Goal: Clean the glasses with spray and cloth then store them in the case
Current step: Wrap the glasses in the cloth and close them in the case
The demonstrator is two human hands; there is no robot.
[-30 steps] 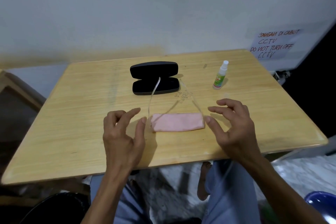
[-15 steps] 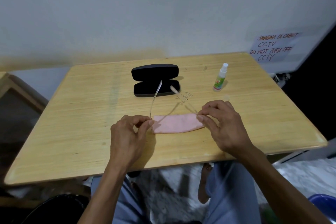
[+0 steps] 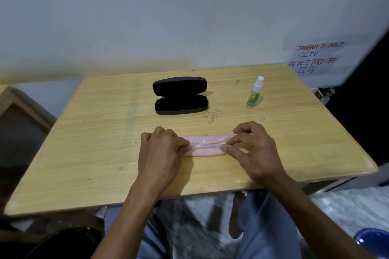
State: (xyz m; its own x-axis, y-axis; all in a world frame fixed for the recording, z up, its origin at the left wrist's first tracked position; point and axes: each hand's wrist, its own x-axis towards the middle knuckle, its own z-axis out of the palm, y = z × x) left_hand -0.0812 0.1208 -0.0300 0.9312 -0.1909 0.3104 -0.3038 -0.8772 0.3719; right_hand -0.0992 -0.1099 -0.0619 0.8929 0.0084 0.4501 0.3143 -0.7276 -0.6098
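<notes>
Nearest: left hand [image 3: 162,151] & right hand [image 3: 250,147] low on the wooden table [image 3: 84,153], one at each end of the pink cloth [image 3: 207,145]. Left fingers curled in, pinching the cloth's left end; right thumb & fingertips pinching its right end. Clear glasses [image 3: 200,144] lie folded on the cloth betw. the two sets of fingertips, faint, frame hard to trace; can't tell if fingers grip the frame too. Beyond the fingers, mid-table: black case [image 3: 181,95], lid open, empty inside, well apart from hands. Beyond right fingers, further right: spray bottle [image 3: 255,93] upright, white top, green label. Far wall: paper sign [image 3: 313,57] re CCTV.
</notes>
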